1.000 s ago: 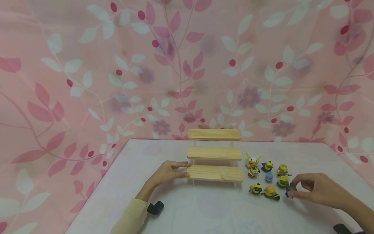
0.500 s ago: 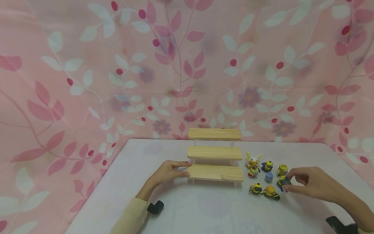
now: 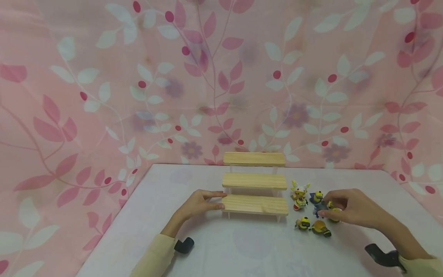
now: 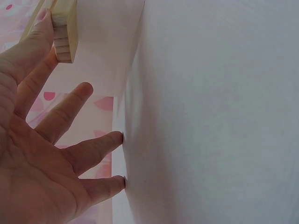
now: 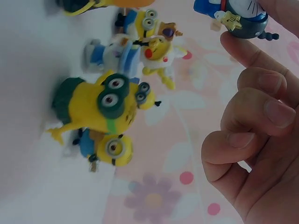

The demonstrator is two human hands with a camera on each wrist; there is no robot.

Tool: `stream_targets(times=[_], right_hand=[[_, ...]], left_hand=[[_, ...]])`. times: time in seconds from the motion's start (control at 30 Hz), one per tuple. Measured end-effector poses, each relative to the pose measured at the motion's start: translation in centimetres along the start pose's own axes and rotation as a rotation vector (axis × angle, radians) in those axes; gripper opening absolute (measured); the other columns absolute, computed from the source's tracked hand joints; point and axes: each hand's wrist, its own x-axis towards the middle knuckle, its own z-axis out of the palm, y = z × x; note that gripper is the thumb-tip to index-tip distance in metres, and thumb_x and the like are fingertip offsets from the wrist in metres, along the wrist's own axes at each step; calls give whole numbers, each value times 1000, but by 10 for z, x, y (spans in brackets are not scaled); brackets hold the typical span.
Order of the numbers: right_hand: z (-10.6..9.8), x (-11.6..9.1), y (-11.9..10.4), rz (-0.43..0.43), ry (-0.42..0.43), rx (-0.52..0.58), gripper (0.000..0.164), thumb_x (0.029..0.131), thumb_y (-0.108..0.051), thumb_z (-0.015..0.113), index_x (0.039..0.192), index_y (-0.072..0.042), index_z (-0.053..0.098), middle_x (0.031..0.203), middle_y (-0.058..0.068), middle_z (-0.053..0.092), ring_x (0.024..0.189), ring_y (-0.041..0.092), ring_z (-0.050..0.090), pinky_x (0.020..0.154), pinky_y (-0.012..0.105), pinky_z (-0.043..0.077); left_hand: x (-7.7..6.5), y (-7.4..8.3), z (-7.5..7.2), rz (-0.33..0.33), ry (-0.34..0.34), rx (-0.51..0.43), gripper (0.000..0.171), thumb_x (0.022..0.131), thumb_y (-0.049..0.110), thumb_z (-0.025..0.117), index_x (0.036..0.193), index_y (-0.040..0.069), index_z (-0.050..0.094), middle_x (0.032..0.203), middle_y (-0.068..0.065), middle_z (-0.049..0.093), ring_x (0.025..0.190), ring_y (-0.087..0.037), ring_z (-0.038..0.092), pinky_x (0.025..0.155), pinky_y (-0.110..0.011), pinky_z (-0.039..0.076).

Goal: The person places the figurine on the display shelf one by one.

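My left hand [image 3: 198,204] holds the left end of the lowest wooden board of a three-tier display stand [image 3: 254,204] with thumb and index finger. In the left wrist view the other fingers spread out beside the board's end [image 4: 64,32]. My right hand [image 3: 356,209] pinches a small toy figure [image 5: 243,16] with a dark rounded hat, whiskered white face and blue body. In the head view this figure is among the other toys, overlapping the spot of a light-blue one. A yellow toy with dark goggles [image 5: 100,105] stands near the right hand, partly hidden by it in the head view.
Several small figures stand right of the stand, including a white-and-yellow antlered one [image 3: 299,188], a caped yellow one [image 3: 316,197], a goggled one [image 3: 303,223] and an orange-topped one [image 3: 320,228]. A pink floral cloth [image 3: 242,96] hangs behind the white table [image 3: 242,246].
My right hand has carried the dark-hatted toy figure left and slightly away from me, over the other toys. My left hand has stayed at the stand.
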Motion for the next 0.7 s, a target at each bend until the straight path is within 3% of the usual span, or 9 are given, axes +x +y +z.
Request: stream_targets(times=[0.7], right_hand=[[11, 47, -31, -131, 21, 78, 19, 79, -41, 83, 88, -31, 70, 57, -20, 35, 50, -1, 32, 46, 19, 27]], left_hand=[[-2, 4, 0, -11, 5, 40, 45, 82, 43, 79, 124, 26, 71, 127, 12, 64, 133, -19, 47, 111, -50, 34]])
